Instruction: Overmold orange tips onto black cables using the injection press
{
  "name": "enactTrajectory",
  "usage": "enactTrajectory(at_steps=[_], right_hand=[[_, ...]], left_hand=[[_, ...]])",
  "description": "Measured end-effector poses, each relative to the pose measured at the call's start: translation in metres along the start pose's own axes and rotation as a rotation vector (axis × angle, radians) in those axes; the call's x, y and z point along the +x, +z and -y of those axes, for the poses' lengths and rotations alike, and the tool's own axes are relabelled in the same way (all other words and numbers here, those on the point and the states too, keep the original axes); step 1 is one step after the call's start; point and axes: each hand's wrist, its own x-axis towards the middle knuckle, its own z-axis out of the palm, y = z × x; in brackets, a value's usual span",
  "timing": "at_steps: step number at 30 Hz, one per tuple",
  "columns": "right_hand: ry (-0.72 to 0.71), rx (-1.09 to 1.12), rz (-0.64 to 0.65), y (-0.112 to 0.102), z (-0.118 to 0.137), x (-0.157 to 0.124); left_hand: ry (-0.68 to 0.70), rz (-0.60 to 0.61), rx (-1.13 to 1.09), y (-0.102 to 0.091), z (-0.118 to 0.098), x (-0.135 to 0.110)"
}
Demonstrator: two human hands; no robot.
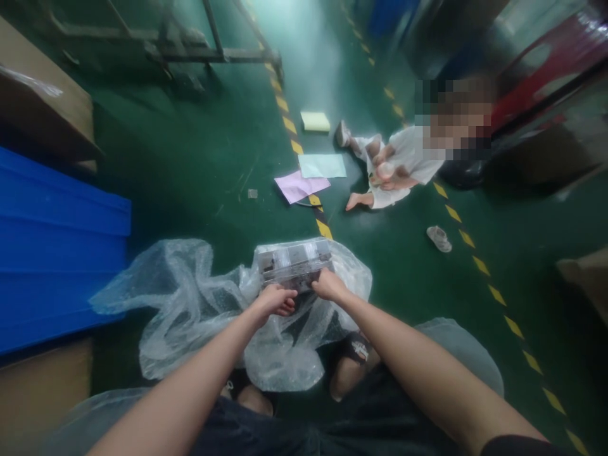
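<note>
A grey boxy part wrapped in clear plastic (294, 261) rests on a heap of bubble wrap (190, 297) on the green floor. My left hand (274, 301) is curled at the part's near left edge, fingers closed on the wrapping there. My right hand (329, 285) grips the part's near right corner with closed fingers. Both forearms reach out from the bottom of the view over my knees.
A blue bin (52, 247) and cardboard boxes (38, 95) stand at the left. Coloured paper sheets (308, 177) lie on the floor beyond. A seated person in white (403, 164) is at the upper right, a loose shoe (439, 239) nearby. Yellow-black floor tape (475, 256) runs diagonally.
</note>
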Motion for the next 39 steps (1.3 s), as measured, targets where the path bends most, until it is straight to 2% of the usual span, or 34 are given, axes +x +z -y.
enactTrajectory(at_steps=[5, 11, 17, 25, 31, 39], right_hand=[[-0.017, -0.131, -0.008, -0.003, 0.005, -0.008], [-0.024, -0.189, -0.019, -0.003, 0.006, -0.006], [-0.008, -0.182, -0.029, -0.011, 0.004, -0.005], [0.107, -0.147, -0.136, -0.021, 0.0, -0.007], [0.057, -0.129, -0.145, -0.019, -0.001, -0.003], [0.02, -0.125, -0.089, -0.021, -0.007, -0.004]], left_hand=[[-0.009, -0.005, 0.011, -0.003, -0.001, -0.001], [-0.003, -0.028, 0.019, -0.006, 0.0, 0.0], [-0.017, -0.042, 0.037, -0.005, -0.004, 0.001], [-0.013, -0.052, 0.056, 0.001, -0.009, -0.006], [-0.022, -0.049, 0.076, 0.0, -0.011, -0.009], [-0.033, -0.058, 0.097, 0.0, -0.011, -0.005]])
